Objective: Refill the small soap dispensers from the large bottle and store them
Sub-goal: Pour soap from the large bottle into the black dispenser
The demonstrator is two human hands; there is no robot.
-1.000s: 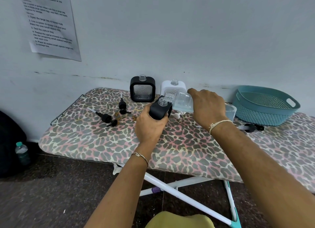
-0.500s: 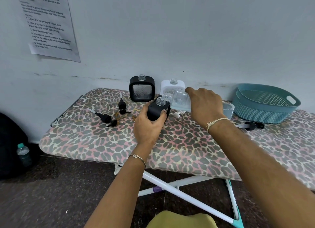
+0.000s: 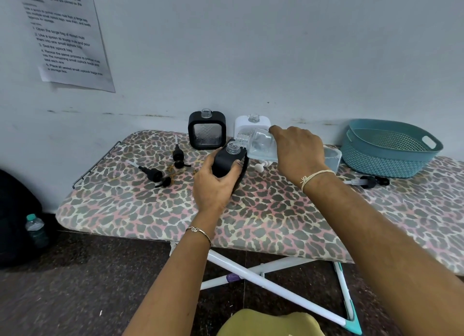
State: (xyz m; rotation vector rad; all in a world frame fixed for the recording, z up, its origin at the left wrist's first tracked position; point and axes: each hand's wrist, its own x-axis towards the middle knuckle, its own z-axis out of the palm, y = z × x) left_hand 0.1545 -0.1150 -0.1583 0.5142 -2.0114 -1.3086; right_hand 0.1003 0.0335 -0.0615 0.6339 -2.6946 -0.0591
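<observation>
Centre frame: our left hand gripped small black square dispenser; our right hand clasped tilted large clear plastic bottle, mouth beside dispenser's neck.

Leopard-print ironing board in front of me.
At its far edge a black dispenser and a white dispenser stand upright, necks open. On my left lie a back pump and a front pump; a white pump lies mid-board; a right pump lies just before the teal basket.
</observation>
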